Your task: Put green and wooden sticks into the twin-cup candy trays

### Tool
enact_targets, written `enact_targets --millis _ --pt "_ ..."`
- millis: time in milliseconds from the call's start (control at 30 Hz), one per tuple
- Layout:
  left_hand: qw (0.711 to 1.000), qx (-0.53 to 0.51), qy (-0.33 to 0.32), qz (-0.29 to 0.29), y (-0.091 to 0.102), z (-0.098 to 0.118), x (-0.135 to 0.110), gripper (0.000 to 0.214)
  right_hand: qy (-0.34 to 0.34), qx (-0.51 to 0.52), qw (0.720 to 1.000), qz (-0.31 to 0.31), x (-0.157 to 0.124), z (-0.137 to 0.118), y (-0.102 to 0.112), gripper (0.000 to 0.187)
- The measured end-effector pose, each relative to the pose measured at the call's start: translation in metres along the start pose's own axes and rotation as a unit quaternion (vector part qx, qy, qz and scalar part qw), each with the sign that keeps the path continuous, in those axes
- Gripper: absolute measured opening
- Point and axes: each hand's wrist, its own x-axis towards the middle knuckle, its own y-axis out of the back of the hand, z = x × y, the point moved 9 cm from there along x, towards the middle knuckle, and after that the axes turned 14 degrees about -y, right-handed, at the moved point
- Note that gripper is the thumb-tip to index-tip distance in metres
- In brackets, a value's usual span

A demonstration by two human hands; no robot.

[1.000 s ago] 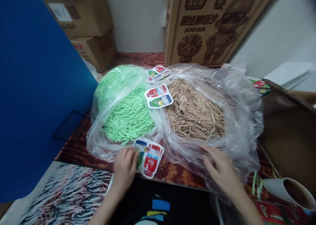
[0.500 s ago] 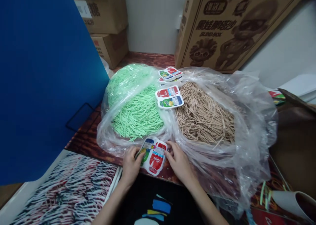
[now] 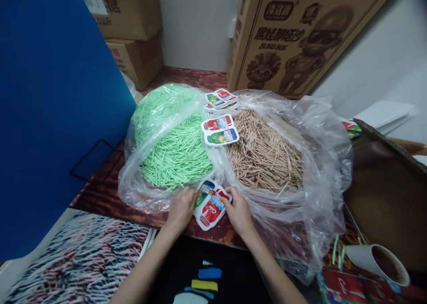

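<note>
My left hand (image 3: 181, 207) and my right hand (image 3: 237, 210) both grip a small stack of printed cards (image 3: 211, 203) with red, blue and green bottle pictures, one hand on each side, just above the table's front edge. Behind the cards lie two open clear plastic bags: one full of green sticks (image 3: 173, 150) on the left, one full of tan sticks (image 3: 267, 155) on the right. More printed cards (image 3: 219, 130) rest between the bags, and another few cards (image 3: 220, 98) lie farther back.
A blue panel (image 3: 50, 99) stands at the left. Cardboard boxes (image 3: 300, 33) line the back wall. A brown box (image 3: 387, 193) and a paper cup (image 3: 380, 262) sit at the right. A patterned sheet (image 3: 83, 259) lies at the lower left.
My right hand left the tan-stick bag and came left onto the card stack. Both hands now hold the stack, which has tilted and lifted slightly.
</note>
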Motion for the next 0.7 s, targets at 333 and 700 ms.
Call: enact_targets --millis 333,700 --pt "0.989 -0.032 -0.021 0.144 0.057 0.028 -0.018 0.035 0.101 -0.010 0.995 -0.017 -0.034 -0.031 0.000 0.027" --pt "0.964 -0.217 0.078 0.135 0.039 0.012 -0.006 0.022 0.182 0.021 0.983 -0.026 -0.023 -0.071 -0.012 0.021"
